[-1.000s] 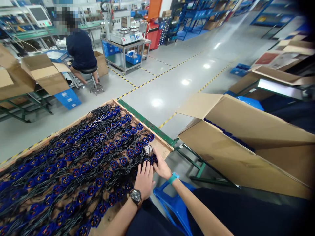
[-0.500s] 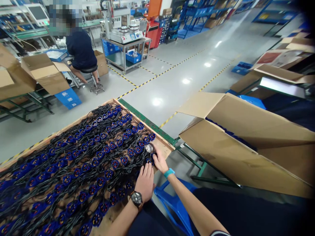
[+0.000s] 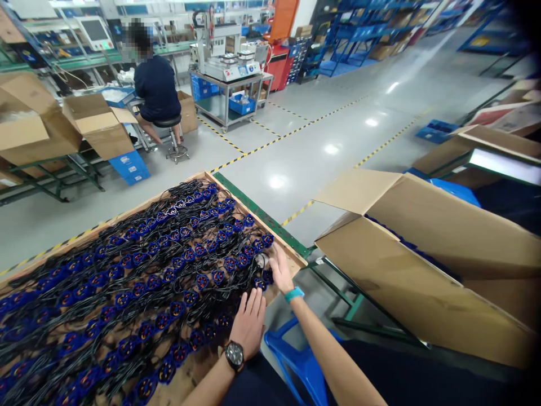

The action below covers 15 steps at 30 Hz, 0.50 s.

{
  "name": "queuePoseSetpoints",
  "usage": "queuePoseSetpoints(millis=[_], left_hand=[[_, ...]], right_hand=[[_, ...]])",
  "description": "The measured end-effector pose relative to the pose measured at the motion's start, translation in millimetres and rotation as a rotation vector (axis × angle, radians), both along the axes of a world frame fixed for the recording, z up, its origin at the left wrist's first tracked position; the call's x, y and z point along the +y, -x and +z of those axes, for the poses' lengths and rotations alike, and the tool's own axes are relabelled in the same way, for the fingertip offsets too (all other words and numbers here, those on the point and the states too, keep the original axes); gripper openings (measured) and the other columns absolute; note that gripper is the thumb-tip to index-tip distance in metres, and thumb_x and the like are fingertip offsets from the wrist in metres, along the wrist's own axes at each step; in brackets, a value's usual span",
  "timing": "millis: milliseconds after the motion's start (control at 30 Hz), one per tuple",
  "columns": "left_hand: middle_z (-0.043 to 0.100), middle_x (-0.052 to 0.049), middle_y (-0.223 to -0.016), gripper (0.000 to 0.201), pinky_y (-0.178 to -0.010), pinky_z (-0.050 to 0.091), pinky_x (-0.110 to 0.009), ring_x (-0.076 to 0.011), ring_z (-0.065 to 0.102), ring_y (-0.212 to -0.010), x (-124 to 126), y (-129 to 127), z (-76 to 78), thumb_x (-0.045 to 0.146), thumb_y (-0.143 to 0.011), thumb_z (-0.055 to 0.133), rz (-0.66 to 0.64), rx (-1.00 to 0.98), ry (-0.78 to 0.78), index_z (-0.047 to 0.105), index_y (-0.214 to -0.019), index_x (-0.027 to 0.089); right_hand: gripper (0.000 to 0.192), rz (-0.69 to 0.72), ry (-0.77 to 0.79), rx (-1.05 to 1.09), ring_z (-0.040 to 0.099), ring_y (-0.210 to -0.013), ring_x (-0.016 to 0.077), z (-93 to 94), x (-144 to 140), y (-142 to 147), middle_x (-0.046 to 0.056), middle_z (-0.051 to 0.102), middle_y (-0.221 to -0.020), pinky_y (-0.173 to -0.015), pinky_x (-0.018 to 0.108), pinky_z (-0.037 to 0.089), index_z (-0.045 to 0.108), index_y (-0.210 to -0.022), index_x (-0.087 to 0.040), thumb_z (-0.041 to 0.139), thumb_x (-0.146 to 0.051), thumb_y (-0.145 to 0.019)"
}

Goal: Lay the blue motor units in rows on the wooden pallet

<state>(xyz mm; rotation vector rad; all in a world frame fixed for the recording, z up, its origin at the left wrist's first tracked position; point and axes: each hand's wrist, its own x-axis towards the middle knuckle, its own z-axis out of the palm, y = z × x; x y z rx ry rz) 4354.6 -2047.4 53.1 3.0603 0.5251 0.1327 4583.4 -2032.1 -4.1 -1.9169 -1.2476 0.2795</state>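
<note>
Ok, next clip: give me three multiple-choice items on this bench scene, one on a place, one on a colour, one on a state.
1. Where is the right hand?
A. inside the cardboard box
B. at the right end of the wooden tray
C. on the blue stool

2. What colour is the right wristband?
A. red
B. teal
C. white

3. How does the large cardboard box stand?
A. taped shut
B. flattened
C. open, flaps spread

Key:
1 B, its fingers rest among the blue wired parts by the edge of the wooden tray.
2 B, a teal band circles the wrist.
3 C, one flap stands out and the inside shows.
</note>
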Motion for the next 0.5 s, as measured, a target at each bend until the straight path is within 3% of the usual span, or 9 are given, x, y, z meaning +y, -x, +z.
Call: queuePoseSetpoints(millis=[100, 233, 367, 500], left_hand=[[0.025, -0.020, -0.162, 0.069, -0.119, 0.022, -0.053, -0.0342, 0.024, -0.150, -3, 8, 1.2, 0.047, -0.097, 0.046, 0.005, 0.010, -0.021, 0.035, -0.151, 0.005], [0.026, -0.014, -0.163, 0.061, -0.120, 0.020, -0.051, -0.0296, 0.025, -0.150, -2, 16, -3.1, 0.040, -0.100, 0.042, 0.008, 0.016, -0.031, 0.035, -0.152, 0.011], [0.031, -0.011, -0.162, 0.053, -0.119, 0.020, -0.049, -0.0266, 0.028, -0.148, -4, 20, 1.8, 0.033, -0.101, 0.036, 0.038, 0.008, -0.012, 0.039, -0.150, 0.012], [0.037, -0.012, -0.158, 0.052, -0.120, 0.021, -0.046, -0.0265, 0.030, -0.147, -12, 28, 21.4, 0.039, -0.101, 0.035, 0.105, -0.058, 0.029, 0.044, -0.145, 0.012]], right_hand=[[0.063, 0.019, 0.113, -0.148, 0.015, -0.152, 0.0331, 4.4, 22, -9, 0.010, 0.012, -0.166, -0.119, 0.061, 0.026, 0.019, -0.159, -0.022, 0.032, -0.046, -0.102], [0.070, 0.071, 0.220, -0.315, 0.008, -0.151, 0.0415, -1.2, 42, -8, 0.016, 0.007, -0.165, -0.115, 0.067, 0.027, 0.022, -0.158, -0.016, 0.032, -0.053, -0.101], [0.073, 0.106, 0.212, -0.376, 0.013, -0.149, 0.0456, -3.0, 34, -6, 0.022, 0.011, -0.163, -0.112, 0.069, 0.030, 0.025, -0.157, -0.009, 0.029, -0.055, -0.101], [0.079, 0.165, 0.137, -0.421, 0.017, -0.147, 0.0489, 13.1, 22, 1, 0.030, 0.018, -0.159, -0.111, 0.070, 0.029, 0.029, -0.153, 0.002, 0.028, -0.057, -0.100]])
